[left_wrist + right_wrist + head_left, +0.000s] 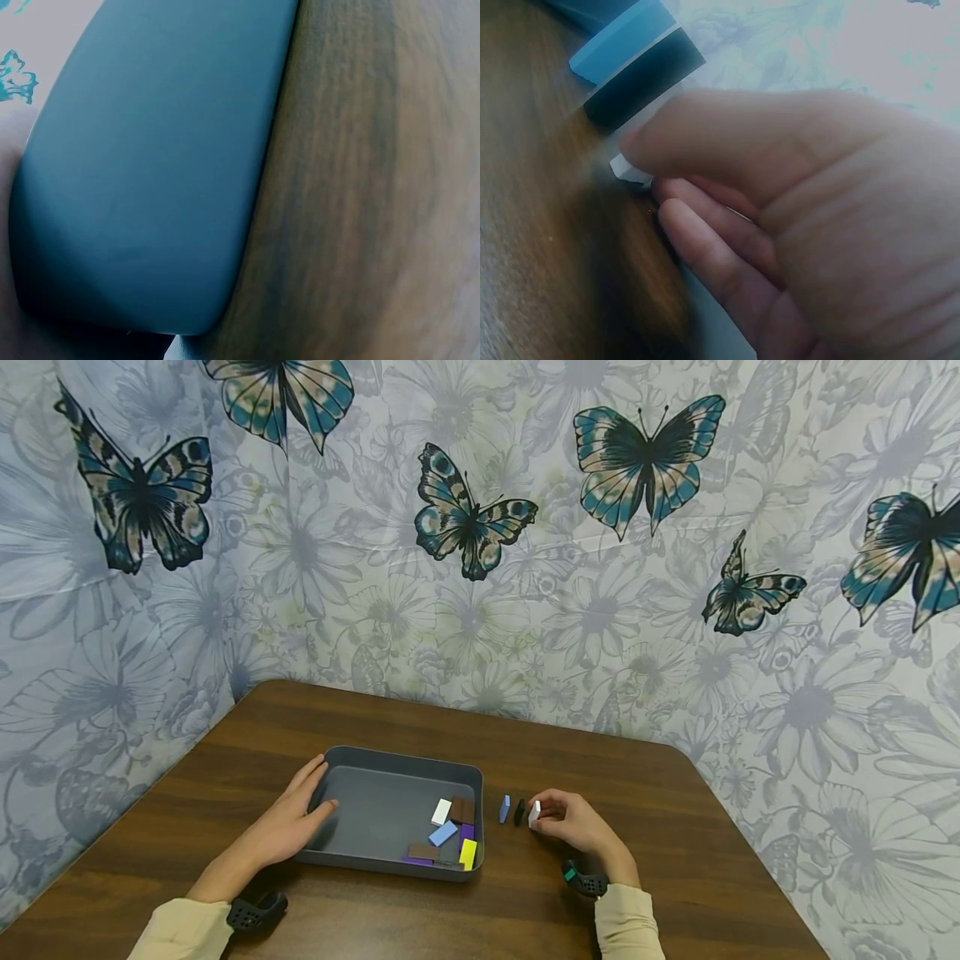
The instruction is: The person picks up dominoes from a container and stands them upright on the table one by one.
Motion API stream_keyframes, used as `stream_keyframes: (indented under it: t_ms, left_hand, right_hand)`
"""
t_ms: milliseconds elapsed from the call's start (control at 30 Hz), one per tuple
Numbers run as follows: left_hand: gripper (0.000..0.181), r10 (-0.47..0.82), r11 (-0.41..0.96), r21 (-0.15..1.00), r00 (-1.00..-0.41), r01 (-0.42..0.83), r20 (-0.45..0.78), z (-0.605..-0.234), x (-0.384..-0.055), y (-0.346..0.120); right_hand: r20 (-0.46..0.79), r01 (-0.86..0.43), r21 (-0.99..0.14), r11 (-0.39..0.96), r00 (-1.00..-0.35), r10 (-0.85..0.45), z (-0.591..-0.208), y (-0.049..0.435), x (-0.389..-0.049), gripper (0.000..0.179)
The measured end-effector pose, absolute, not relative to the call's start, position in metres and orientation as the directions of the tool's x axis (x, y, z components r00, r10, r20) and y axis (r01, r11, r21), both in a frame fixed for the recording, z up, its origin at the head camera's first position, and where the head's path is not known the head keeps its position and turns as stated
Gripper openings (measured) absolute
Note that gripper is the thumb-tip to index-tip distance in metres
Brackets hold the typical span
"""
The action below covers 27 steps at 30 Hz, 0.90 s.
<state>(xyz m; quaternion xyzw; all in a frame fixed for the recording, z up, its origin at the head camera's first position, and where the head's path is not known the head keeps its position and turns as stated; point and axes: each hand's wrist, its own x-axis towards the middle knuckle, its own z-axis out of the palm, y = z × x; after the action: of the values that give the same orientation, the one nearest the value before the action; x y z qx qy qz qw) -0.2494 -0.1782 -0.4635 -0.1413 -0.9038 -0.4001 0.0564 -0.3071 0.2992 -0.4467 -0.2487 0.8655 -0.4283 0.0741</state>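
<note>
Fingers of the right hand (583, 823) are pinching a white block (535, 814) upright on the surface (720, 877); at its nine o'clock, a black block (519, 812), then a blue block (505, 809), are standing. Farther that way, a gray tray (375, 810) is holding mixed blocks (443, 833) toward three o'clock; the left hand (288, 825) is resting outstretched along its nine-o'clock side.

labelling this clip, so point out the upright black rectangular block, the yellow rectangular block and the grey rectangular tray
black rectangular block (646, 79): right wrist view, on its broad face
yellow rectangular block (468, 853): head view, on its broad face
grey rectangular tray (378, 797): head view, on its bare floor
</note>
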Motion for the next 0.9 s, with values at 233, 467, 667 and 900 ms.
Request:
stream_keyframes:
  t_ms: [233, 467, 667, 900]
  left_hand:
    - [0.076, 0.208, 0.643, 0.706, -0.954, 0.298, 0.214, -0.463, -0.249, -0.178]
    - [0.076, 0.203, 0.642, 0.706, -0.954, 0.299, 0.220, -0.463, -0.249, -0.178]
    - [0.076, 0.206, 0.640, 0.707, -0.954, 0.300, 0.218, -0.462, -0.248, -0.177]
    - [0.076, 0.206, 0.644, 0.706, -0.956, 0.294, 0.210, -0.464, -0.248, -0.177]
  right_hand:
    - [0.099, -0.396, -0.728, 0.559, -0.869, -0.486, -0.438, 0.298, -0.307, 0.034]
    - [0.111, -0.386, -0.695, 0.607, -0.891, -0.441, -0.428, 0.294, -0.305, 0.036]
    - [0.148, -0.408, -0.674, 0.615, -0.891, -0.429, -0.421, 0.292, -0.303, 0.040]
    - [0.198, -0.442, -0.664, 0.603, -0.882, -0.429, -0.413, 0.285, -0.301, 0.036]
